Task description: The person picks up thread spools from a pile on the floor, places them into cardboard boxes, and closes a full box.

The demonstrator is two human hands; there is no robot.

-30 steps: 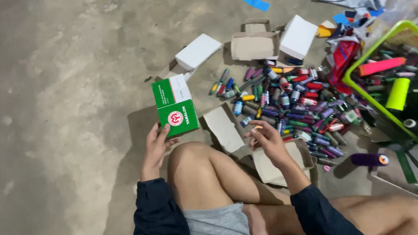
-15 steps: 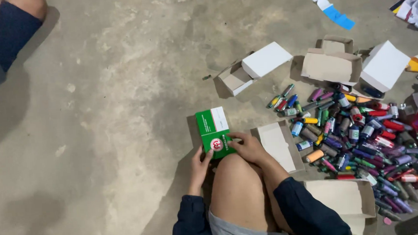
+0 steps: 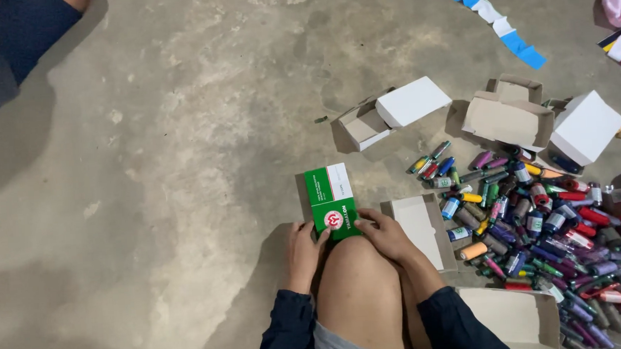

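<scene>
While the left hand (image 3: 302,253) grips one lower corner of a green-and-white rectangular cardboard box (image 3: 332,202) and the right hand (image 3: 387,235) grips the other, it lies flat on the grey concrete floor (image 3: 182,167) before the knee, beside a heap of coloured thread spools (image 3: 539,219).

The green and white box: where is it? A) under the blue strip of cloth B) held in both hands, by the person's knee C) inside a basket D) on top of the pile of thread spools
B: the left hand and right hand both grip the green and white box just above the knee, on the concrete floor.
</scene>
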